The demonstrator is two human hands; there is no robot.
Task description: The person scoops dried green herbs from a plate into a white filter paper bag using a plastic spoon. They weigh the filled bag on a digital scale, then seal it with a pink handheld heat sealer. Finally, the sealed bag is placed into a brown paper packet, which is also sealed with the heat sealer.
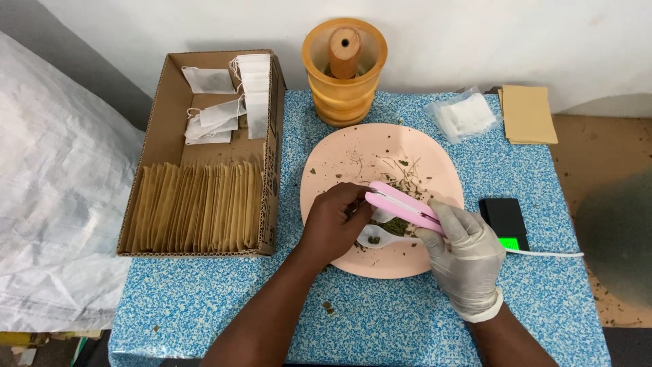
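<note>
Open table (380, 326) in front, near edge. Obstacles: cardboard box (272, 170) left, wooden mortar (344, 95) behind plate (339, 153), black scale (502, 216) right.

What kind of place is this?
Probably a small home workshop for packing herbal tea: dried leaves on a pink plate, empty tea bags in a cardboard box, and a wooden mortar.

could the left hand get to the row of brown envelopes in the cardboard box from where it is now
Probably yes. The left hand is over the pink plate, right beside the open-topped cardboard box, and nothing covers the brown envelopes. It would first have to release what it holds.
</note>
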